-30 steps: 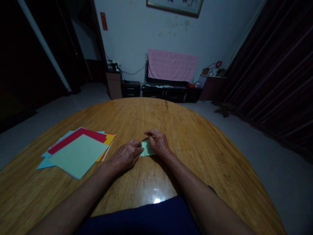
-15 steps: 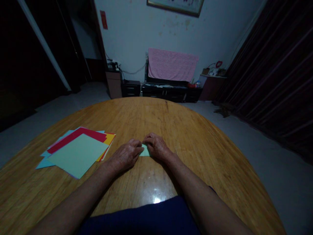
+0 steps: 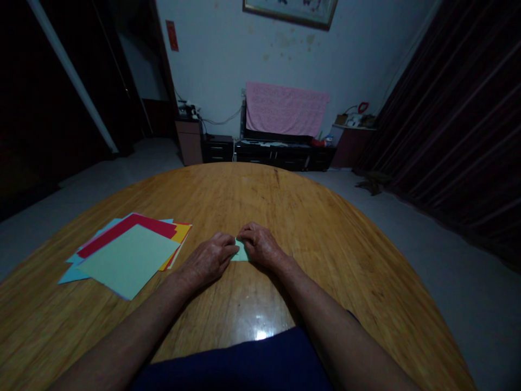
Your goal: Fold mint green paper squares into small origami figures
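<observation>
A small piece of light green paper [image 3: 241, 253] lies on the round wooden table [image 3: 252, 195], mostly covered by both hands. My left hand [image 3: 212, 253] grips its left side, with the fingers bent and pressed together. On its right side, my right hand [image 3: 260, 244] has its fingers curled down onto the paper's upper edge. The fingertips of the two hands are close to each other. How the paper is folded beneath the fingers is hidden.
Left of my hands lies a fanned stack of coloured sheets, a light green sheet [image 3: 131, 262] on top, with red [image 3: 109, 234], yellow and blue ones below. Beyond the table stand a low black cabinet [image 3: 254, 153] and a screen covered by a pink cloth [image 3: 285, 108].
Both hands remain in nearly the same place on the small green paper. The whole view has shifted very slightly.
</observation>
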The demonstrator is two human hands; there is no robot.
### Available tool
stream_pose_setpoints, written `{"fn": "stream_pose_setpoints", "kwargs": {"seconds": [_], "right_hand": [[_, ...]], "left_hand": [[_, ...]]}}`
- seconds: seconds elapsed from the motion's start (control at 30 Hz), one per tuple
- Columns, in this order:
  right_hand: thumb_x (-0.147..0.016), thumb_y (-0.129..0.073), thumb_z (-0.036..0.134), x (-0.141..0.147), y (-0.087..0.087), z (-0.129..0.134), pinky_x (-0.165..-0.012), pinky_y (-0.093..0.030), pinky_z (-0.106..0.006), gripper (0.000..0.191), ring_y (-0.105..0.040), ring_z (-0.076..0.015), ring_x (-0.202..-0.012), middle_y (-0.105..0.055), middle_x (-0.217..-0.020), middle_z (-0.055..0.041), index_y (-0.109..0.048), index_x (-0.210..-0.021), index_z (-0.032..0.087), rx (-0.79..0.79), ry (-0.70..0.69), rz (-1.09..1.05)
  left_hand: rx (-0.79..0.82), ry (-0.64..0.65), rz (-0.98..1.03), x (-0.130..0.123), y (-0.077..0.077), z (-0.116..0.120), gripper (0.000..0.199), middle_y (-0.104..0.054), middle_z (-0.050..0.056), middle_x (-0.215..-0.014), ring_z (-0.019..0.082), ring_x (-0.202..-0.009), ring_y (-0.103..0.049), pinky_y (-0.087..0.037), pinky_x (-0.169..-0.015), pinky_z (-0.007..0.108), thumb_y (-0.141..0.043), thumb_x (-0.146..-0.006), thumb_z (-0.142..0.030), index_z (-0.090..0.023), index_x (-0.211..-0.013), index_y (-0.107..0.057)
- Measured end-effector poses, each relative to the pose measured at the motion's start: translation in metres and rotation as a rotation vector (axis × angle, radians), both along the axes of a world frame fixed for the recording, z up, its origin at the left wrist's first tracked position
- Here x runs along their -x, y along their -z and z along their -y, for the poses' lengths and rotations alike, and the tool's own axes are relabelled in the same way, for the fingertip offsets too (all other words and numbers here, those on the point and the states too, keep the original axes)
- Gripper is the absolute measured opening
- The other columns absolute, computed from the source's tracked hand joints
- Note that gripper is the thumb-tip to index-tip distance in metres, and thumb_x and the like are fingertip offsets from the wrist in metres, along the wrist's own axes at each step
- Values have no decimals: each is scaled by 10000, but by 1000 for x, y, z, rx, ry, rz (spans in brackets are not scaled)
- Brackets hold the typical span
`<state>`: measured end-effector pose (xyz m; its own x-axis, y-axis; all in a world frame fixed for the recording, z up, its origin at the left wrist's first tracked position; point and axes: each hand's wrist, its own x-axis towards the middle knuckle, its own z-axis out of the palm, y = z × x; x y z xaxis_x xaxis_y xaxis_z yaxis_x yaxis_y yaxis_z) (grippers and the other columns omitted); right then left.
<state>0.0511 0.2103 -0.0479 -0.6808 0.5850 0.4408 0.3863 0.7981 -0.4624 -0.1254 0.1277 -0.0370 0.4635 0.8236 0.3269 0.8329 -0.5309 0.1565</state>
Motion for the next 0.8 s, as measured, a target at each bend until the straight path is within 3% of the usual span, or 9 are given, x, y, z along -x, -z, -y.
{"fn": "stream_pose_setpoints", "kwargs": {"seconds": [0.8], "right_hand": [[-796, -531, 82, 5, -3, 7, -778, -437, -263, 190, -563, -146, -850, -630, -868, -45, -696, -821, 171, 3, 91, -18]], "left_hand": [[71, -55, -100, -5, -11, 7, 235, -614, 58, -966, 194, -926, -536, -463, -767, 306, -429, -886, -164, -201, -922, -658]]}}
